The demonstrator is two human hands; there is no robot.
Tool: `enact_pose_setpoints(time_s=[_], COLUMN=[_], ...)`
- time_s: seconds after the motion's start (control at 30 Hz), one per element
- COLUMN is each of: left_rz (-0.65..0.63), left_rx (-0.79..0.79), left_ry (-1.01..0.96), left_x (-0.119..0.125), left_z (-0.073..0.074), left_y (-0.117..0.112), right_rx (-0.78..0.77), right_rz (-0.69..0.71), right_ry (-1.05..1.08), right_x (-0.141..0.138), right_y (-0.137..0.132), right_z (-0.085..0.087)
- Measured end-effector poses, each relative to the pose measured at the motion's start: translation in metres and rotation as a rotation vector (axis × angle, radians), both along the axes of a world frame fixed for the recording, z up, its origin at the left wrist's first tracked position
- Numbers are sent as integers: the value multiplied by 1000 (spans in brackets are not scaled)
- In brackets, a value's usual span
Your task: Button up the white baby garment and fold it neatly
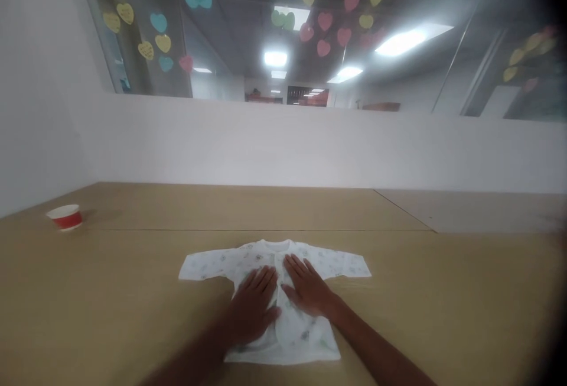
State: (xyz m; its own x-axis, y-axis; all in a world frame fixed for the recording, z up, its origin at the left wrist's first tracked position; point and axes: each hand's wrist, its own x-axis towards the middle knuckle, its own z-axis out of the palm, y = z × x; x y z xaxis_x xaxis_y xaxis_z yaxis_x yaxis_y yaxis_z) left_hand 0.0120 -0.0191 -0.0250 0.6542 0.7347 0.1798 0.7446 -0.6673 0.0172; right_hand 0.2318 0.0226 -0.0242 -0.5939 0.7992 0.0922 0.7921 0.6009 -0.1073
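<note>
One white baby jacket [301, 339] lies flat, sleeves stretched to both sides, under two open palms.
Left hand [252, 309] and right hand [308, 286] are spread palm down, fingers extended, resting on the jacket's front either side of its centre opening. Jacket sits mid-front on the tan table [88, 291]. One container noted: red-and-white paper cup [64, 217], far left, well apart; contents not visible.

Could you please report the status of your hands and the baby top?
Left hand, right hand pressed flat on white baby top. Sleeves spread on tan table. Red paper cup far left, not in the way.
</note>
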Motion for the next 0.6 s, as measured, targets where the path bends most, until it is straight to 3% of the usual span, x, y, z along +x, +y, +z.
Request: enact_pose_setpoints(time_s=[0.1, 0.23, 0.37, 0.6], left_rz=[-21, -124, -235, -114], left_rx=[-62, -220, -316, -475], left_ry=[-20, -62, -239, -302], left_x=[-9, -16, -13, -18], left_z=[5, 30, 52, 53], left_y=[1, 0, -5, -4], right_rx=[-74, -68, -73, -136], right_rz=[44, 43, 51, 39], right_ry=[11, 131, 222, 183], right_x=[11, 17, 9, 4], right_y=[6, 5, 0, 5], right_z=[7, 15, 12, 12])
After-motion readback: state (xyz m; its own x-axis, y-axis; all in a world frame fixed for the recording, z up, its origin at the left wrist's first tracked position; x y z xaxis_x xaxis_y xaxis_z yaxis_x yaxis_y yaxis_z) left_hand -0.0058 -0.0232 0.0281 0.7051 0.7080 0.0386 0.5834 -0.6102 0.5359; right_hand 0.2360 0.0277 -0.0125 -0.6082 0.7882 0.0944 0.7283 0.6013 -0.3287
